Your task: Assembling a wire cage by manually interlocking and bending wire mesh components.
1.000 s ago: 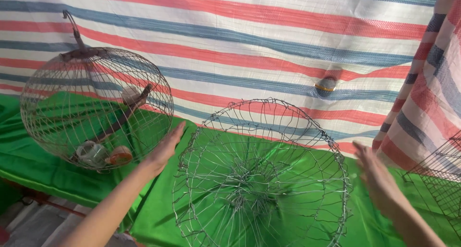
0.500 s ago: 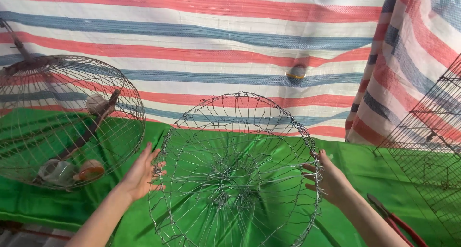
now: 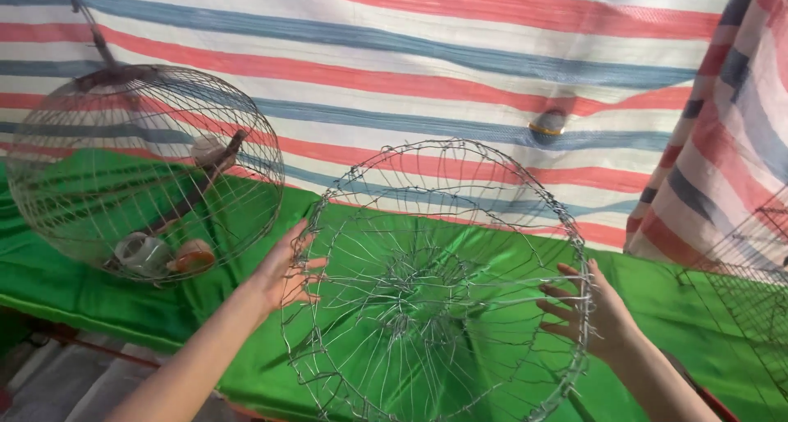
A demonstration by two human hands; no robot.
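A round, half-built wire cage frame [image 3: 435, 282] stands tilted on the green cloth [image 3: 657, 291], its open side facing me. My left hand [image 3: 283, 270] presses flat against the frame's left rim, fingers spread. On the right rim sits my right hand [image 3: 587, 307], its fingers hooked around the wire. Both hands hold the frame between them.
A finished round wire cage [image 3: 144, 167] with a hook, a perch and small cups inside lies at the left on the cloth. A striped red, blue and white tarp [image 3: 410, 52] hangs behind. Another wire cage part [image 3: 751, 282] shows at the right edge.
Both hands closed in on the wire frame and took hold of its rims. The frame now stands more upright and nearer to me.
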